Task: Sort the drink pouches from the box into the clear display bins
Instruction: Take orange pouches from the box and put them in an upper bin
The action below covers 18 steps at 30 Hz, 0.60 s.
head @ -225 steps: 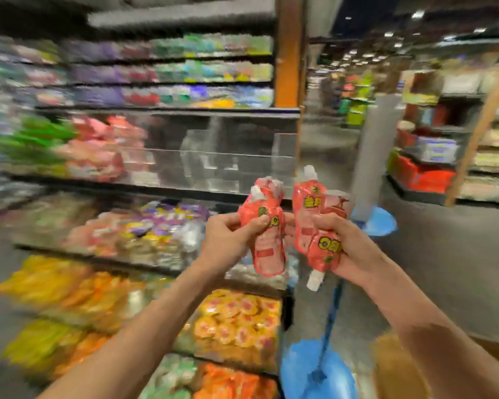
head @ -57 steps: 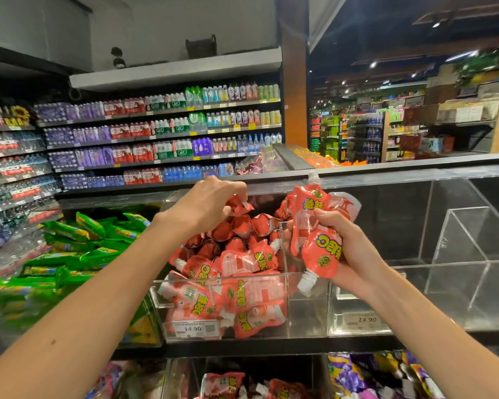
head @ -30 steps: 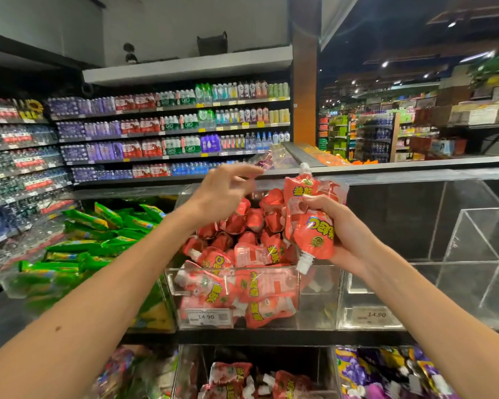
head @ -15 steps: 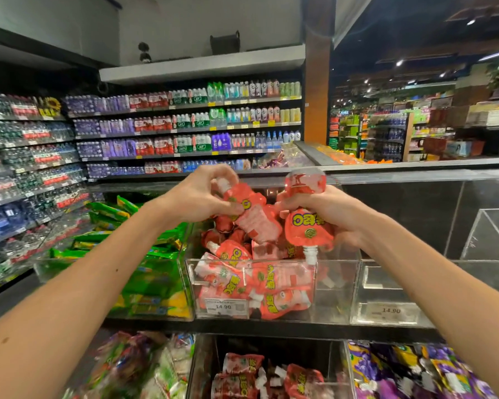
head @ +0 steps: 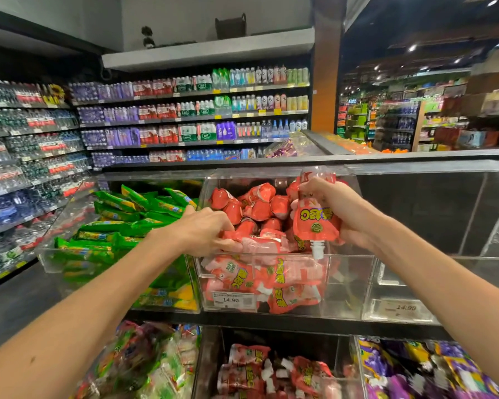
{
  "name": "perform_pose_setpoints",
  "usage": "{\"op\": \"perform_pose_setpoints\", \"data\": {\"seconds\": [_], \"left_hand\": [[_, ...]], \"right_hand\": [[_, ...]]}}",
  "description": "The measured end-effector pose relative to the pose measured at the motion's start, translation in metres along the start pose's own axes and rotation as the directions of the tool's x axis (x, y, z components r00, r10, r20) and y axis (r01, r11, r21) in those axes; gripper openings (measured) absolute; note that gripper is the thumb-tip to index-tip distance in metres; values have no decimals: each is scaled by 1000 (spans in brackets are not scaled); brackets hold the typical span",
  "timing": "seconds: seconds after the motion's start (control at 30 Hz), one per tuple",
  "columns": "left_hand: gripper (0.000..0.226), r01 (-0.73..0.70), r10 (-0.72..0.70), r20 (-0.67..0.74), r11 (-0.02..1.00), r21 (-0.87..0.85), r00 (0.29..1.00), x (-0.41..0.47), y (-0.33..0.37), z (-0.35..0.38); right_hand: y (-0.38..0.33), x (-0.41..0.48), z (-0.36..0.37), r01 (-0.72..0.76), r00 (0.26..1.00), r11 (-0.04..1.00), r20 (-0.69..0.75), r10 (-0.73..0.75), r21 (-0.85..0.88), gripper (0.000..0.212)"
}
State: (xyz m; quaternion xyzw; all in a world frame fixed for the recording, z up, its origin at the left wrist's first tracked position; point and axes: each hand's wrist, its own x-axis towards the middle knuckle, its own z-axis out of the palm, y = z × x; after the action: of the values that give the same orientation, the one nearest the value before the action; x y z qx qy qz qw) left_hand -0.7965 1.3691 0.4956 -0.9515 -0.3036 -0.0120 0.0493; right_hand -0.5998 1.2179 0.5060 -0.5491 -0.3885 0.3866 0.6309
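Observation:
A clear display bin (head: pixel 346 286) in front of me is heaped with red drink pouches (head: pixel 260 203) bearing yellow print. My left hand (head: pixel 205 231) reaches into the bin's front left and grips a red pouch (head: pixel 260 243) that lies on the pile. My right hand (head: pixel 340 211) hovers over the bin's right side. It grips a small bunch of red pouches (head: pixel 314 223), the front one upside down with its white spout (head: pixel 317 251) pointing down. The box is out of view.
A bin of green pouches (head: pixel 113 228) stands to the left, and a see-through bin (head: pixel 401 309) with a 14.90 price tag to the right. Lower bins hold red (head: pixel 271 372) and purple packs (head: pixel 415 370). Bottled-drink shelves (head: pixel 185 116) line the back.
My left hand took one red pouch from the bunch in my right hand and brought it down onto the pile in the bin. My right hand stayed above the bin with its pouches.

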Motion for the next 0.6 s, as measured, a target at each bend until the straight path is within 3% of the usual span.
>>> {"op": "perform_pose_setpoints", "data": {"seconds": [0.13,0.2,0.23,0.3,0.33,0.4,0.47,0.53,0.6], "left_hand": [[43,-29,8,112,982,188,994,1,12,5],[40,-61,19,175,969,239,984,-5,21,8],[51,-47,0,171,961,272,985,-7,24,8],[71,11,-9,-8,948,317,1000,-10,23,-1],[70,23,25,-186,967,252,982,-9,19,-8],[55,-97,20,-512,987,-125,858,-7,11,-25],[50,-309,28,-603,877,-368,798,-6,12,-36],[54,-371,132,-571,870,-326,810,-6,16,-37],[49,-335,158,-514,902,-272,843,-4,13,-29]], "right_hand": [[-1,7,-10,-2,999,982,41,-6,191,34],[-2,9,-15,29,999,989,29,-34,142,46],[-3,10,-17,50,998,994,30,-53,96,52],[-8,9,-18,113,994,991,20,-111,-72,51],[-9,8,-15,156,987,965,9,-158,-208,45],[-12,7,-5,276,958,838,62,-280,-471,39],[-12,10,8,381,916,658,171,-363,-649,41],[-9,16,25,430,890,486,270,-366,-761,44],[-1,23,41,443,880,344,328,-343,-828,46]]}}
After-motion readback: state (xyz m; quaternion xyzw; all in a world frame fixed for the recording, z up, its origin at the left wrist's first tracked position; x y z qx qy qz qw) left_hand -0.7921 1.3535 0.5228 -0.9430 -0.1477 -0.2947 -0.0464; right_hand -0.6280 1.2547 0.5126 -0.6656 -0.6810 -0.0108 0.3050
